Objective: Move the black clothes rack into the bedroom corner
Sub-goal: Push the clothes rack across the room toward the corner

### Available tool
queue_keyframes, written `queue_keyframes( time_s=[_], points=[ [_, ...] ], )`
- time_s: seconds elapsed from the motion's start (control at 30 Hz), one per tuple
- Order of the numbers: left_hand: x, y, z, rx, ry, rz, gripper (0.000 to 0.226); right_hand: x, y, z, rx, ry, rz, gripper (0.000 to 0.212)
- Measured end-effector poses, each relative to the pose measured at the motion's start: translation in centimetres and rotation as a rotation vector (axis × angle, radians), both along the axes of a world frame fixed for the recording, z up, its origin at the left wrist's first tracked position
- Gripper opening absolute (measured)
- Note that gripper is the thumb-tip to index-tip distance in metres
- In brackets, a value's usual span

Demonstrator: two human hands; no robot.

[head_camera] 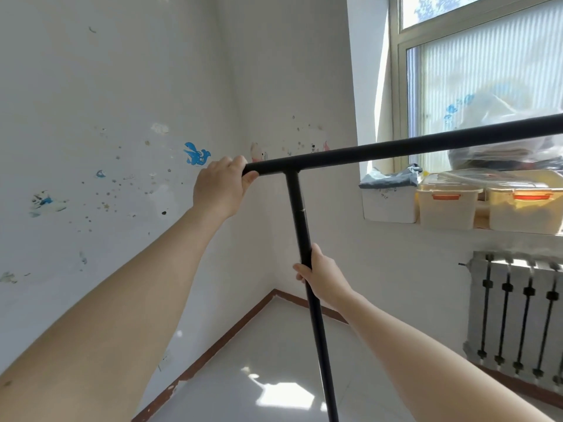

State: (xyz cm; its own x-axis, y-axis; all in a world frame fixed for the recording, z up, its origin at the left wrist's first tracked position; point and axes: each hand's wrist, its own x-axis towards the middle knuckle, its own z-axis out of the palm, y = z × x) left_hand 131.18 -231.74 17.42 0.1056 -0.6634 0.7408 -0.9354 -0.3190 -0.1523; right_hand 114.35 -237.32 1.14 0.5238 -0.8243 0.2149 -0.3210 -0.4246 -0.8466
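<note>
The black clothes rack (pixel 396 146) is a metal frame with a long top bar running from centre to the right edge and one upright post dropping from it to the bottom of the view. My left hand (pixel 219 187) is wrapped around the left end of the top bar. My right hand (pixel 320 272) grips the upright post about halfway down. The rack's feet are out of view. Behind the rack, two white walls meet in the room corner (pixel 274 289) above a pale tiled floor.
A windowsill (pixel 518 231) at the right carries white and clear plastic boxes and a filled plastic bag. A white radiator (pixel 518 315) hangs below it. Brown skirting (pixel 231 333) lines the floor. The left wall has stickers and marks.
</note>
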Motion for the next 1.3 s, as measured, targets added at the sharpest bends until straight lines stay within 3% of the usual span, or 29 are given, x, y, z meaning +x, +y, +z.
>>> queue_keyframes(
  time_s=[0.3, 0.9, 1.3],
  points=[
    [9.9, -4.0, -0.2, -0.024, -0.008, -0.006, 0.039, 10.0, -4.1, 0.0, 0.029, -0.007, 0.0, 0.025],
    [33.6, -6.9, 0.0, 0.017, 0.038, 0.159, 0.026, 34.5, -10.1, -0.1, -0.003, 0.039, 0.24, 0.03],
    [50.1, -5.8, -0.9, -0.023, 0.163, 0.183, 0.036, 51.5, -9.7, -0.5, -0.049, 0.038, 0.267, 0.027]
  ],
)
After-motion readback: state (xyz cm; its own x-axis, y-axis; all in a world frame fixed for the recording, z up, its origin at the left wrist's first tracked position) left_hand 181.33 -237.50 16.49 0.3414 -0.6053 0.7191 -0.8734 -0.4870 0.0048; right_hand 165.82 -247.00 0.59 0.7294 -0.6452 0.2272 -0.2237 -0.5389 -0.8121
